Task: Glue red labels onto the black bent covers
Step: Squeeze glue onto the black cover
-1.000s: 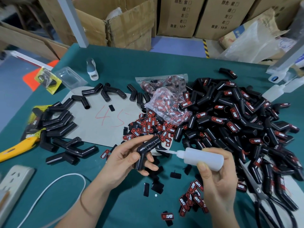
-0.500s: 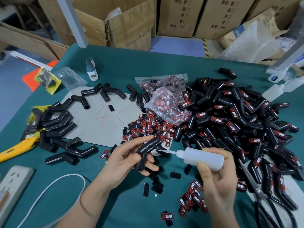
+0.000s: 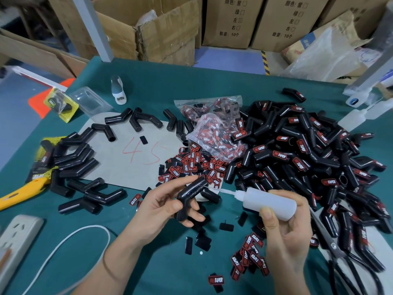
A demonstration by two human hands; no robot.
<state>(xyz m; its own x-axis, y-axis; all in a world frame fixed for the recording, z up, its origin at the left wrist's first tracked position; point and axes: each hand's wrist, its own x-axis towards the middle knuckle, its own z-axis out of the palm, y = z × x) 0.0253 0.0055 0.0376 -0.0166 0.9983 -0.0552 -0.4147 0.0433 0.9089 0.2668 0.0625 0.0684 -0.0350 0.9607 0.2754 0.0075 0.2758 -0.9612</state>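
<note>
Left hand (image 3: 161, 207) has a firm grip on a bare cover (image 3: 191, 194), held up over the desk (image 3: 212, 86). Right hand (image 3: 287, 233) is wrapped around the glue bottle (image 3: 270, 203), nozzle tip right at the cover's upper end. Loose labels (image 3: 191, 165) sit just behind, labelled covers (image 3: 308, 158) piled to the right.

Black covers (image 3: 308, 158), red-black labels (image 3: 191, 165), teal table (image 3: 212, 86)

Green table (image 3: 212, 86): black cover pile (image 3: 308, 158), loose red labels (image 3: 191, 165), cardboard sheet (image 3: 127, 158), scissors (image 3: 340, 258), power strip (image 3: 14, 239).
</note>
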